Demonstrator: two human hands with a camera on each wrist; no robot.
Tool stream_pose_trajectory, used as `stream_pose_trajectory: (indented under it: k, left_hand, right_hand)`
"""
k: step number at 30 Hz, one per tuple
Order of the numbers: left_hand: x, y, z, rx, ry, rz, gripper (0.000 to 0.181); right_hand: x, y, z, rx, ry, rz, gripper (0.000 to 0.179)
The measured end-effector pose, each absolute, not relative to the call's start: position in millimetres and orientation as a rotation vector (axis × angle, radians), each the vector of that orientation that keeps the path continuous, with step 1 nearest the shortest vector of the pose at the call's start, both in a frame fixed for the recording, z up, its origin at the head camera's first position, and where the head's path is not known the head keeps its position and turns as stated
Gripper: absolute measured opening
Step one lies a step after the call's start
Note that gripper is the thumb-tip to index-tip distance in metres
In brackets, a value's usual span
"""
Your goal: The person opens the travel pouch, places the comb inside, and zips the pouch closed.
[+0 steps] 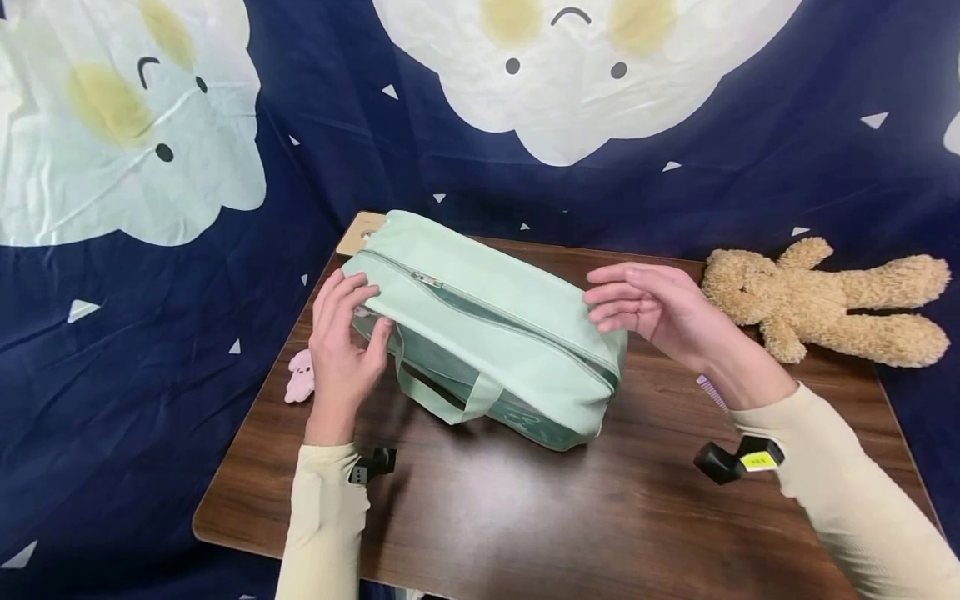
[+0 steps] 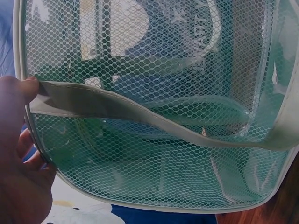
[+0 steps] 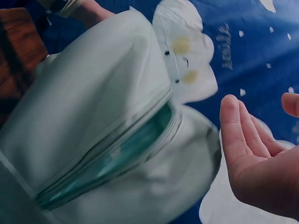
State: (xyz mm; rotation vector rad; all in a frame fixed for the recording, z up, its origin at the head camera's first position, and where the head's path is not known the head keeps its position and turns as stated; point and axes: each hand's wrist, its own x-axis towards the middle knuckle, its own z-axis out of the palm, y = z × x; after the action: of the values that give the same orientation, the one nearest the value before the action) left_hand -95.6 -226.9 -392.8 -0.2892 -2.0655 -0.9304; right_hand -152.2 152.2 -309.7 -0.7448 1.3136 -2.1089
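A pale green bag (image 1: 480, 292) with clear and mesh sides sits on the table, the zip along its top partly undone. The zip pull (image 1: 427, 280) is toward the bag's left end. My left hand (image 1: 347, 342) is at that end, fingers lightly bent over the edge and thumb apart. In the left wrist view the thumb overlaps the end of the strap handle (image 2: 121, 109), in front of the mesh side. My right hand (image 1: 656, 304) is held up by the bag's right end, fingers extended and nothing in them; the right wrist view shows the gaping zip (image 3: 126, 147) beside it.
A tan teddy bear (image 1: 810, 300) lies at the table's right back corner. A small pink toy (image 1: 300, 377) is left of my left hand, and a light wooden piece (image 1: 360, 232) is behind the bag. A purple striped object (image 1: 711, 392) shows beside my right wrist.
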Motion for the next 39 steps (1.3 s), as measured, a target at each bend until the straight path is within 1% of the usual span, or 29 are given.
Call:
stream_pose_trajectory:
  k: [6,14,16,19,22,24,27,29,39]
  left_hand:
    - [-95.9,-226.9,-392.5,-0.278,-2.058,-0.93,0.03]
    - [-96.6,-226.2,-393.2,-0.293,-2.058,-0.947,0.03]
    - [-96.7,-226.3,-393.6,-0.292,-2.055,-0.948,0.036]
    - [-96.7,-226.4,-394.2,-0.286,-2.053,-0.944,0.05]
    - [-97.0,-226.4,-394.4,-0.283,-2.048,-0.941,0.055]
    - [-97.6,-226.5,-394.5,-0.285,-2.044,-0.943,0.052]
    - [-98.9,-226.6,-393.3,-0.295,-2.04,-0.943,0.036]
    - [-99.1,-226.7,-392.7,-0.296,-2.042,-0.942,0.03]
    - [-96.2,-225.6,-394.0,-0.274,-2.054,-0.929,0.031]
  right_hand:
    - [-151.1,178.7,-334.3,-0.788,1.2,-2.188,0.04]
    - [-139.4,204.0,-362.4,-0.742,1.105,-2.315,0.043]
    - [-137.1,207.7,-368.3,-0.739,1.056,-2.342,0.043]
    - [-134.1,212.4,-376.4,-0.735,0.975,-2.387,0.043]
    - [-131.3,217.1,-384.6,-0.728,0.928,-2.436,0.043]
    - [-130.0,220.8,-390.7,-0.733,0.908,-2.462,0.043]
    - [-127.6,227.7,-399.1,-0.729,0.912,-2.498,0.043]
    - [-125.3,232.7,-404.3,-0.72,0.95,-2.519,0.044]
    - [-107.1,260.9,-430.9,-0.5,1.374,-2.602,0.042]
